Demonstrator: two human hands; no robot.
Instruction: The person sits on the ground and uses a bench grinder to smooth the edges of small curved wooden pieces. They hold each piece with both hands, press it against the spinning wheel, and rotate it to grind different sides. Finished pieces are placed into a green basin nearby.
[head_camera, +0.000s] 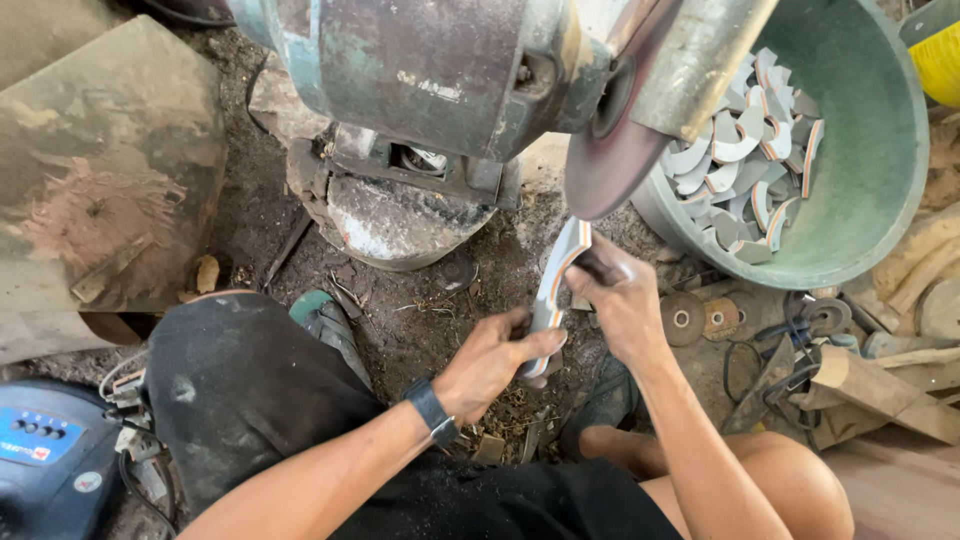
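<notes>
Both my hands hold one curved, pale grey piece with an orange stripe (556, 280). My left hand (490, 360), with a dark band on its wrist, grips the piece's lower end. My right hand (618, 295) pinches its upper end. The top of the piece sits just below the rim of a dark round grinding wheel (612, 160), which is mounted on a worn green motor (430, 70). I cannot tell whether piece and wheel touch.
A green plastic tub (860, 150) at the right holds several similar curved pieces. Spare discs (700, 318), cables and wood scraps lie on the dirt floor to the right. A blue device (50, 450) sits at the lower left, a stained slab (100, 170) at the left.
</notes>
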